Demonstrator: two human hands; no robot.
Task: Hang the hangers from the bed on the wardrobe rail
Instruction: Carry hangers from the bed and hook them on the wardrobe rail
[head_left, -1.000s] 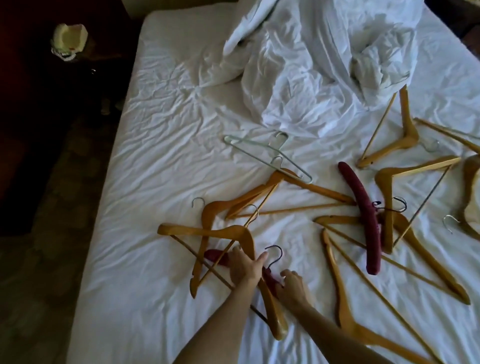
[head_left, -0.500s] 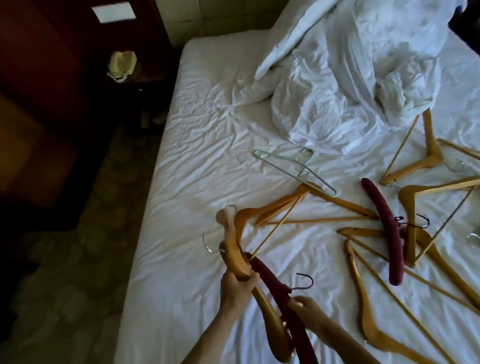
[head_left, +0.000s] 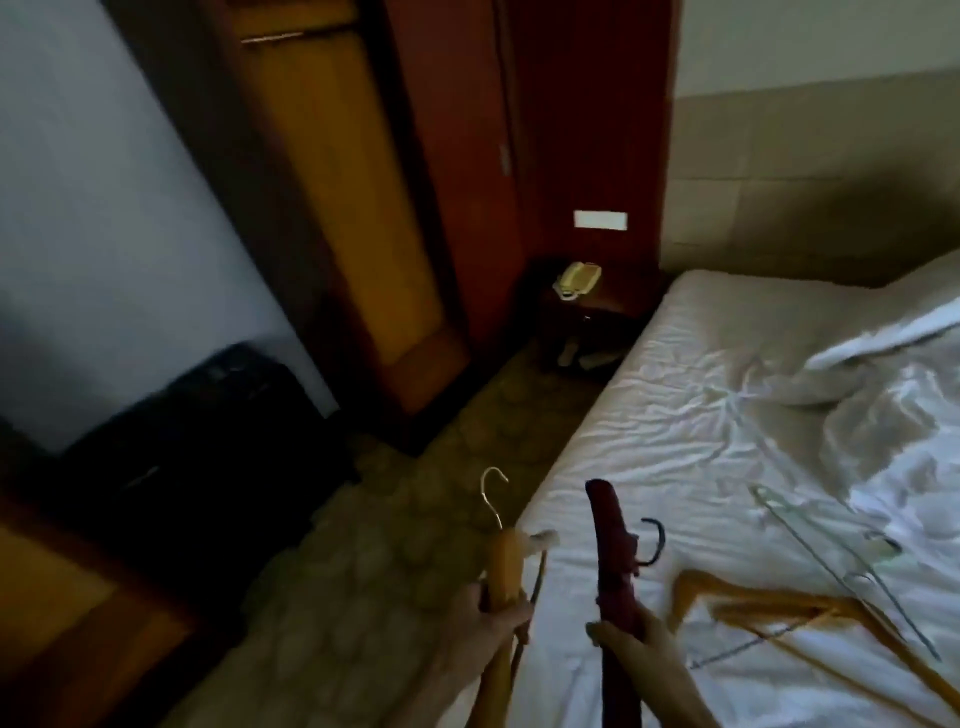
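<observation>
Fingers of my left hand (head_left: 493, 631) curl round the lower part of a wooden hanger (head_left: 503, 571), holding it upright past the bed's left edge, over the floor (head_left: 363, 545). Its long axis runs up and away from me, and its silver hook (head_left: 492, 493) sticks out at the top, curling to the right. My right hand (head_left: 631, 642) grips a dark red padded hanger (head_left: 613, 551) just beside it, over the near left corner of the bed (head_left: 675, 415). That one also stands almost upright, its upper end leaning slightly left, its dark hook (head_left: 655, 540) bending out to the right. On the sheet to the right lie more wooden hangers (head_left: 810, 610), with a thin wire hanger (head_left: 831, 551) slanting across them. Beyond the bed's left edge stands the wardrobe (head_left: 353, 208), its rail (head_left: 272, 37) visible near the top.
</observation>
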